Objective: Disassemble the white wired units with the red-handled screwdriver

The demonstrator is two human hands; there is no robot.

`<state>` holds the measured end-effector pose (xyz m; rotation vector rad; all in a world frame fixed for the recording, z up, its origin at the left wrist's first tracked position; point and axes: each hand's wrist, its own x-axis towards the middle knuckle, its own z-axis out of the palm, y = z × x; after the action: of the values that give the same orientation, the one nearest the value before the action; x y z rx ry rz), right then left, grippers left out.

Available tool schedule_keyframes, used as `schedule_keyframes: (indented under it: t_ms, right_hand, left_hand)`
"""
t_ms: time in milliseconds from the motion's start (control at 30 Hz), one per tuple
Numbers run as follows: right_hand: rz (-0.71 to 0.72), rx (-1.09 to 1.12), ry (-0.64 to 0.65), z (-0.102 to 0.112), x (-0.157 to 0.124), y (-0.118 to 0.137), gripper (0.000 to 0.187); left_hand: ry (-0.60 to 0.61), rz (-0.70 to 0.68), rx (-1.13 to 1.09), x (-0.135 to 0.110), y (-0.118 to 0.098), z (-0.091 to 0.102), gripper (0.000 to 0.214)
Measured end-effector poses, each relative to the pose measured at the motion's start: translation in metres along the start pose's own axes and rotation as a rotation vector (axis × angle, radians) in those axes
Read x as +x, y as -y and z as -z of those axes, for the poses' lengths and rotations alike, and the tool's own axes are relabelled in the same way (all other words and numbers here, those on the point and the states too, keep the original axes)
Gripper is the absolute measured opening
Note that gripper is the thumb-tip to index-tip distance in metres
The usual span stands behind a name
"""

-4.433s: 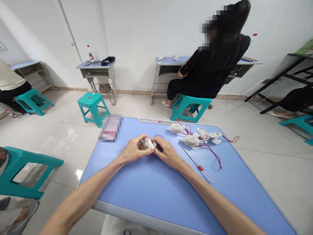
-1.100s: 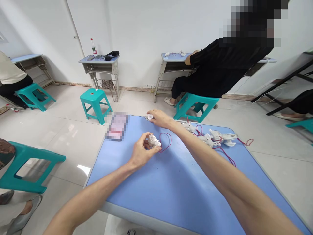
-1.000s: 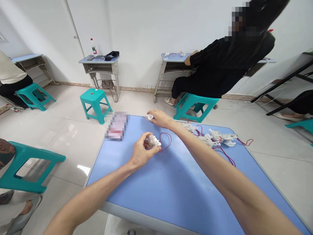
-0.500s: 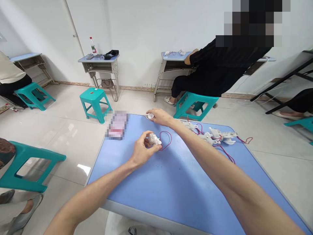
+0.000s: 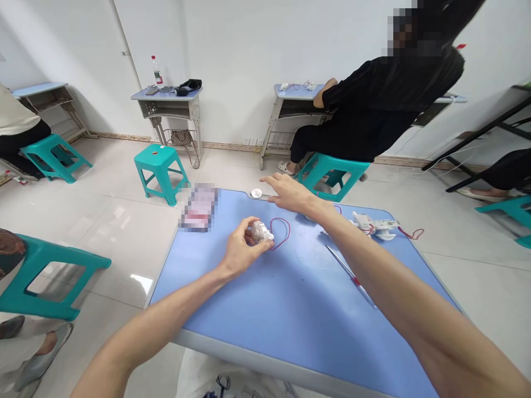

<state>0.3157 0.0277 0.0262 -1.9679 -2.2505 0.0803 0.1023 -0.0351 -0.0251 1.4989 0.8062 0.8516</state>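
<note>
My left hand (image 5: pixel 239 250) is closed around a small rounded white piece with a brownish speckled side (image 5: pixel 259 231), just above the blue tabletop (image 5: pixel 290 326). A dark red cord loop (image 5: pixel 285 226) lies beside that piece. Near the table's far edge sits a small white disc (image 5: pixel 256 193). Just right of the disc, my right hand (image 5: pixel 290 192) has its fingers stretched out and apart, holding nothing. White plastic parts with red cords (image 5: pixel 375 225) lie at the far right, partly hidden by my right forearm. A thin silvery rod with a red band (image 5: pixel 343 264) rests alongside that forearm.
A blurred pinkish flat item (image 5: pixel 201 207) occupies the table's far left corner. Dark crumbs dot the tabletop. Beyond stand a green stool (image 5: pixel 156 157) and a small desk with a bottle (image 5: pixel 156 72). A person in black (image 5: pixel 365 110) sits at another desk.
My right hand has let go of the white disc, opened its fingers and shifted right. The silvery rod now shows beside my forearm. My left hand still holds the speckled piece.
</note>
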Motion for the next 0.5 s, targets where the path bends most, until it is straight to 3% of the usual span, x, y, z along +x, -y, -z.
schedule_keyframes:
  t_ms: [200,400,500]
  right_hand:
    - [0.011,0.102,-0.074,-0.004,-0.015,0.001,0.043]
    - [-0.037,0.155,-0.1,-0.026,0.02,0.016,0.046]
    - [-0.032,0.136,-0.066,-0.036,0.031,0.019,0.037]
  left_hand:
    - [0.003,0.01,0.02,-0.003,-0.002,0.001,0.052]
    - [-0.019,-0.009,0.019,-0.004,-0.003,0.001,0.052]
    - [-0.022,-0.015,0.009,-0.004,-0.003,0.001,0.05]
